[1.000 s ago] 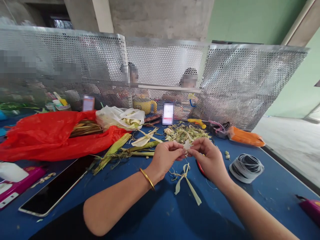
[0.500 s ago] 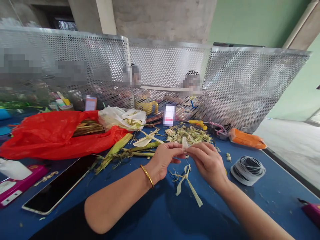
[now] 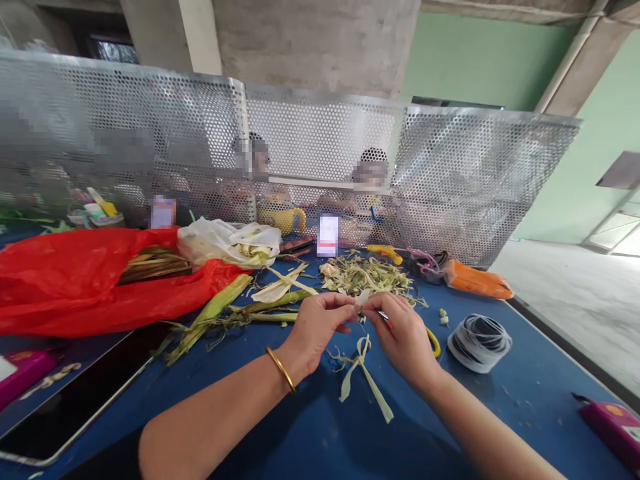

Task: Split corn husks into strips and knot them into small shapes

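Note:
My left hand (image 3: 320,330) pinches a small pale strip of corn husk (image 3: 362,297) between thumb and fingers. My right hand (image 3: 403,337) meets it there, its fingertips closed on the same strip. A yellow scissor-like handle loop (image 3: 435,343) shows beside my right hand, and a bit of metal shows by its fingers; whether this tool is held or lies behind is hidden. Just below my hands, a knotted husk strip (image 3: 367,377) with a loop and two tails lies on the blue table (image 3: 320,433). Thin root-like fibres (image 3: 340,360) lie beside it.
Beyond my hands are a husk scrap pile (image 3: 375,275), a lit phone (image 3: 327,235) and a yellow glue gun (image 3: 385,252). Left lie husks (image 3: 213,317), a red bag (image 3: 65,280) and a dark phone (image 3: 85,400). Right sits a cord coil (image 3: 480,343). A perforated screen (image 3: 320,133) stands behind.
The view has turned slightly right, so things on the table shift left. My hands stay together on the husk strip; more of the yellow loop and a metal bit now show by my right hand.

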{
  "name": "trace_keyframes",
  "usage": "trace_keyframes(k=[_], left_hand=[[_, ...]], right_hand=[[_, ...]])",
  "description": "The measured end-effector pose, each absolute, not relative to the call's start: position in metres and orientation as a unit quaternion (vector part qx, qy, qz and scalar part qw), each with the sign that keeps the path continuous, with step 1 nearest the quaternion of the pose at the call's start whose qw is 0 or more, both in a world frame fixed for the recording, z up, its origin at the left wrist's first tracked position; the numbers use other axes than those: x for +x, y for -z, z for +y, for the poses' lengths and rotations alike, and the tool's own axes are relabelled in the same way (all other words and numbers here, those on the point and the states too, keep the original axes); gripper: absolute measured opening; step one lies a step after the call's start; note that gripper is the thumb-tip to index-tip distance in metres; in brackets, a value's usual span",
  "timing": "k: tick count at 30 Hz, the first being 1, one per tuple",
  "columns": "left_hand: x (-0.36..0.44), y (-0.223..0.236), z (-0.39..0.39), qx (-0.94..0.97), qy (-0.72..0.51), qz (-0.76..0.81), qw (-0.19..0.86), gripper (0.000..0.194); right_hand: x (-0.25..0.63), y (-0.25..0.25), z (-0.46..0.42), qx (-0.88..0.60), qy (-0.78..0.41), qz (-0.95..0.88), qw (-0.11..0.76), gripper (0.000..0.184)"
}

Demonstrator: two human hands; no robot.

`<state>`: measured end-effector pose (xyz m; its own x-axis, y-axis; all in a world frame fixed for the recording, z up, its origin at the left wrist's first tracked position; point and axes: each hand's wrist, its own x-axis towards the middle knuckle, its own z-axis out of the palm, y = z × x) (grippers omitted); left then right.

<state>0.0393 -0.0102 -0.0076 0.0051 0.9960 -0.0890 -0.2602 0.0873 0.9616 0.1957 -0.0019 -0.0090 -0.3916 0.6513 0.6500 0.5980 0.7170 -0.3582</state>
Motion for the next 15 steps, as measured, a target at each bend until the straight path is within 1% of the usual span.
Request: trace_keyframes(k=[6,13,15], left_hand=[[0.0400,0.0090,-0.0100,0.432,-0.536,0.449,0.569,0.013],[0.0431,0.0082,-0.0127,0.429,-0.546,0.448,0.564,0.014],[0.0442,0.0092,-0.0134,0.424,-0.549,0.446,0.565,0.016]], right_hand=[[0.1928,0.0070,-0.0038,-0.410,-0.110,-0.798,0.427,0.011],[0.1922,0.0134,-0.0016,-0.432,-0.141,-0.760,0.464,0.003],[0.1916,0.0154,-0.0014,-0.434,-0.155,-0.747,0.479,0.005]])
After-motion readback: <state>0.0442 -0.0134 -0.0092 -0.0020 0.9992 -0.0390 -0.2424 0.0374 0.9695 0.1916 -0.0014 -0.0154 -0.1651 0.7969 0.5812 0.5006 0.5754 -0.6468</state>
